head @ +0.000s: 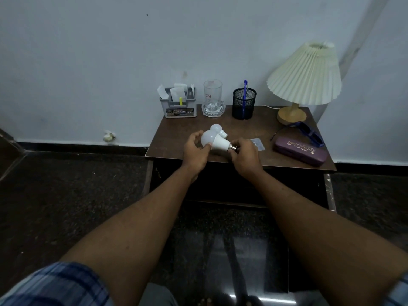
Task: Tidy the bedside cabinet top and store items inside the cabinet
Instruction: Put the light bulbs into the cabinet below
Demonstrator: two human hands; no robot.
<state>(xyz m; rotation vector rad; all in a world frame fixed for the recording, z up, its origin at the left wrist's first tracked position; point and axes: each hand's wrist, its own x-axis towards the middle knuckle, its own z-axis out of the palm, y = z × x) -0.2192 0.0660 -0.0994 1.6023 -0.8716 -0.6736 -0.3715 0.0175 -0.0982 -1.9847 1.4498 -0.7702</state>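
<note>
At near edge of cabinet top (176,138), you are gripping big bulb (215,141) at both ends: left hand (195,153) cupping dome, right hand (244,154) pinching metal cap, likely steadying it for storing below. Small bulb (217,129) lying just behind.

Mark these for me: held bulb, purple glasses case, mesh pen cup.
held bulb (217,144), head view, on its white plastic neck.
purple glasses case (300,152), head view, middle of the lid.
mesh pen cup (250,107), head view, front mesh wall, right of the pen.
</note>
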